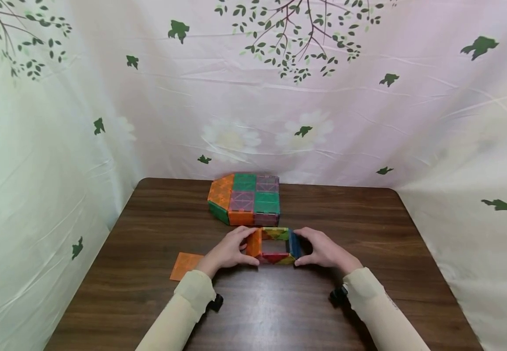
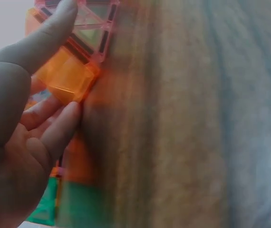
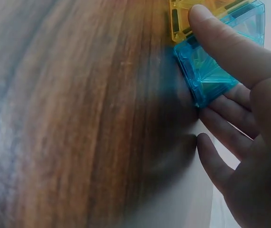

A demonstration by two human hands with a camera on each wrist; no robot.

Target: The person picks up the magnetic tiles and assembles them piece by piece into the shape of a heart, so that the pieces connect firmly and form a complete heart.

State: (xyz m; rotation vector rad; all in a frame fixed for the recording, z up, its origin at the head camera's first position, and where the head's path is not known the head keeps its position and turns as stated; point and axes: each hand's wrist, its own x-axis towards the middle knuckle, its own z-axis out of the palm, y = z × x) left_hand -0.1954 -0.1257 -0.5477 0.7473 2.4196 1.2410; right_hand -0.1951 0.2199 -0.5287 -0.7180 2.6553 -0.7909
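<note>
Between the two hands stands a small open-topped frame of magnetic tiles (image 1: 275,257), upright on the table. Its left end has an orange tile (image 2: 69,71), its right end a blue tile (image 3: 204,71), and its long sides show red, yellow and green pieces. My left hand (image 1: 229,248) grips the orange end, thumb at the near corner and fingers round the far one. On the opposite side my right hand (image 1: 323,249) holds the blue end the same way; its thumb overlaps a yellow tile (image 3: 180,21) in the right wrist view.
Behind the frame sits a larger closed block of orange, green and purple magnetic tiles (image 1: 244,201). A loose orange square tile (image 1: 185,265) lies flat beside the left wrist. The brown wooden table (image 1: 359,219) ends at a printed fabric backdrop (image 1: 253,112).
</note>
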